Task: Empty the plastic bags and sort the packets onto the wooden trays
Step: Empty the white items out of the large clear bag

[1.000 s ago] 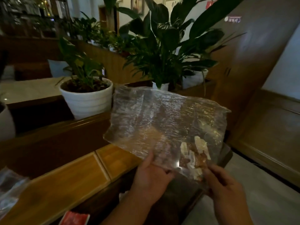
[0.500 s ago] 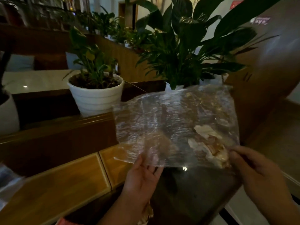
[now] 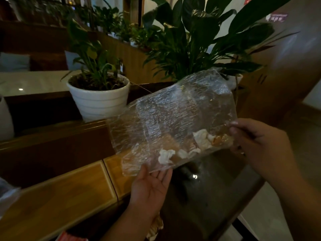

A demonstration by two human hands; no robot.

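I hold a clear crinkled plastic bag (image 3: 173,117) in the air over the table's right part. Several white and orange packets (image 3: 201,140) lie along its lower edge. My right hand (image 3: 257,141) pinches the bag's lower right corner with curled fingers. Below the lower left edge, my left hand (image 3: 151,185) is palm up with straight fingers that touch the plastic. Two light wooden trays sit side by side under and left of the bag: a large one (image 3: 57,197) and a smaller one (image 3: 118,174), partly hidden by the bag.
Another plastic bag (image 3: 7,197) lies at the far left edge. A red packet (image 3: 69,238) and some loose packets (image 3: 154,226) show near my left wrist. White plant pots (image 3: 99,100) stand on the wooden ledge behind. The dark tabletop (image 3: 208,197) ends at the right.
My right hand has lifted the bag's right corner, and the packets have slid left along the bottom edge. My left hand has let go its grip and now lies flat under the bag.
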